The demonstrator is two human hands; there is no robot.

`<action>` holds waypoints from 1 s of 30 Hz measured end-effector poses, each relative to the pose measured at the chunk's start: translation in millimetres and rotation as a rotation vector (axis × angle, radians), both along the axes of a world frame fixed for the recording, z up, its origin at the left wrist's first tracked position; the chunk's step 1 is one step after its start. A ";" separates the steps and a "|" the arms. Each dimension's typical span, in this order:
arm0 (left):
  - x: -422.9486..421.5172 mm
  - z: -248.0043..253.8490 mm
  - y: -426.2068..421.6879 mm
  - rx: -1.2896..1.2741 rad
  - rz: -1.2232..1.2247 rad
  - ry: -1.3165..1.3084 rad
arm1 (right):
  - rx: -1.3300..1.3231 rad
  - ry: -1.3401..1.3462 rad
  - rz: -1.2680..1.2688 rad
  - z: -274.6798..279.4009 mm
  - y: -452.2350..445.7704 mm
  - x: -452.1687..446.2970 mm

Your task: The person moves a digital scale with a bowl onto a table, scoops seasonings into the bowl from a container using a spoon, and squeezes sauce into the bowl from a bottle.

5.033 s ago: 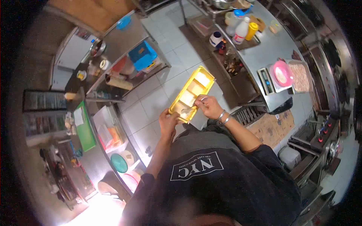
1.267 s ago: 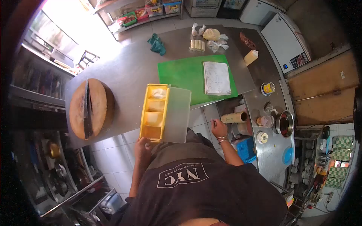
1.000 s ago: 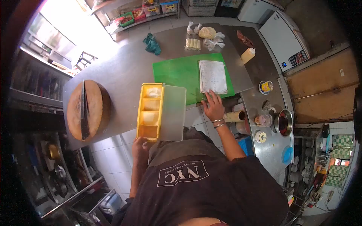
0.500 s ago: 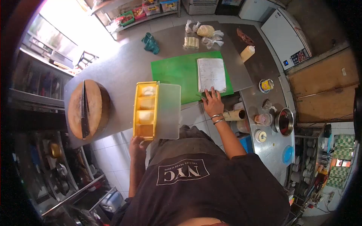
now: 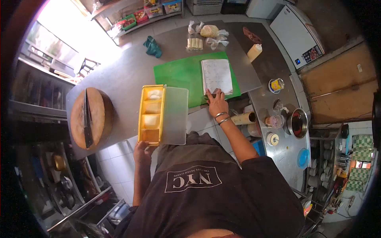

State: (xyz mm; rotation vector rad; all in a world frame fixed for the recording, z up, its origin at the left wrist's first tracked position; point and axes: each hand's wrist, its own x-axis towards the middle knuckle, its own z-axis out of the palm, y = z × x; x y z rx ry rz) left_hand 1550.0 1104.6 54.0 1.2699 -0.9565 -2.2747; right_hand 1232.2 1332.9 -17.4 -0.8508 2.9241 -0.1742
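Observation:
My left hand [image 5: 143, 152] grips the near end of a yellow condiment box [image 5: 141, 115]. Its clear lid [image 5: 175, 117] hangs open to the right. White contents fill some of its compartments, and the nearest one looks orange-brown. At the lower edge of a handwritten paper pad [image 5: 216, 75], my right hand [image 5: 217, 104] has its fingers curled, with a thin, dark, pen-like thing partly hidden among them. Its fingertips touch the paper. Under the pad lies a green cutting board or mat [image 5: 176, 73].
A round wooden chopping block [image 5: 101, 119] bears a cleaver-like knife [image 5: 87, 123] on the left. Bagged food [image 5: 209, 31] and a teal cloth [image 5: 152, 47] lie at the back. The right counter holds a squeeze bottle [image 5: 254, 52], a metal bowl [image 5: 291, 123] and a blue lid [image 5: 303, 158].
My right hand has shifted slightly up onto the pad's lower edge, and its fingers are more curled. My left hand keeps the condiment box in nearly the same place. The view has shifted a little.

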 end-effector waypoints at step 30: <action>5.2 -7.1 -22.4 -0.163 -0.243 0.019 | -0.351 0.117 -0.375 3.0 55.4 39.3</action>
